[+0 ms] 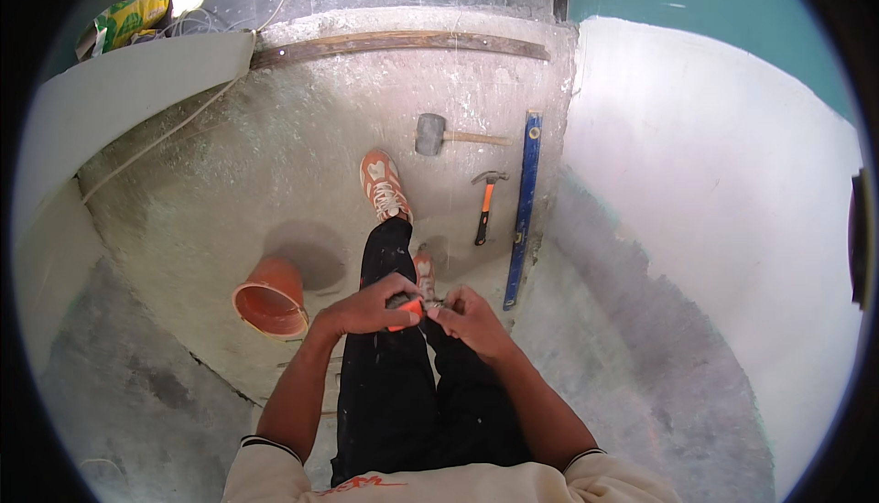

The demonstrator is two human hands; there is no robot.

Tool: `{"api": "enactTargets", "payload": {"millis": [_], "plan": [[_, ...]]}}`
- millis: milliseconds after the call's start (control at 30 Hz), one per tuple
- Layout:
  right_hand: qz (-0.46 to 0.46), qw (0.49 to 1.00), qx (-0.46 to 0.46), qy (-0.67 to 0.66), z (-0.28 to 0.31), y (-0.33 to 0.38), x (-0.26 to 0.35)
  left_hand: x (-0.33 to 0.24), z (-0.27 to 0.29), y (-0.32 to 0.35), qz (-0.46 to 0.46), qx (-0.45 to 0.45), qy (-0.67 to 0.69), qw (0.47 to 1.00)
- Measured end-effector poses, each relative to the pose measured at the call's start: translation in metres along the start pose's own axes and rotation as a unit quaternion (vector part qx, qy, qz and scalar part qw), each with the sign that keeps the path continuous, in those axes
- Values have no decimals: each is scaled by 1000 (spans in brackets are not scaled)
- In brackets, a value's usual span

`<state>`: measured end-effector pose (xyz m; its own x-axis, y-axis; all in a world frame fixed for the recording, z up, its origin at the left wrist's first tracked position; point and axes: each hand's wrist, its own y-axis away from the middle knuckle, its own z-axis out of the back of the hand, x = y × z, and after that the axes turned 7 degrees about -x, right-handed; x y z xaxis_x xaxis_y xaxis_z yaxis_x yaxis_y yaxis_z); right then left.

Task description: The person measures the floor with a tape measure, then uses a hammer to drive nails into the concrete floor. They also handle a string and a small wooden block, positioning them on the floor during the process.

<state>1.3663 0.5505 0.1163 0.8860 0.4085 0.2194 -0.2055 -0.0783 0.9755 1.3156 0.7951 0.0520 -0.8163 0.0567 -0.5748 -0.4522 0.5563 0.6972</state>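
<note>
Your left hand [371,306] grips the orange-black tool [404,309] while your right hand [467,315] pinches its tip; next calls for a steady pull.

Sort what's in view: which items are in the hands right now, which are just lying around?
In hand:
- small orange and dark tool, gripped by the left hand
- right hand pinching at the tool's tip; what it holds is too small to tell

Lying about:
- rubber mallet
- claw hammer
- blue spirit level
- orange bucket, tipped on its side
- wooden plank
</note>
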Motion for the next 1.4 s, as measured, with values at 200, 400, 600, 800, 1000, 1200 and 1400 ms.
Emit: {"api": "enactTargets", "payload": {"millis": [200, 400, 600, 800, 1000, 1200, 1400], "plan": [[88, 933, -150, -315, 69, -50, 9, 30, 43, 0, 127, -121, -73, 982], [162, 849, -221, -453, 180, -108, 21, 61, 85, 28, 216, -224, -240, 919], [174, 871, -247, -388, 192, -139, 18, 94, 131, 29, 174, -278, -320, 889], [121, 962, -222, 102, 108, -160, -157, 55, 164, -43, 184, -335, -351, 855], [36, 969, -84, 228, 14, -106, -243, 43, 184, -116, 196, -311, -365, 855], [-4, 990, -135, 31, 27, -129, -172, 77, 183, -113, 114, -262, -345, 894], [131, 976, -83, -153, 48, -187, -92, 61, 139, -144, 103, -173, -334, 921]]}}
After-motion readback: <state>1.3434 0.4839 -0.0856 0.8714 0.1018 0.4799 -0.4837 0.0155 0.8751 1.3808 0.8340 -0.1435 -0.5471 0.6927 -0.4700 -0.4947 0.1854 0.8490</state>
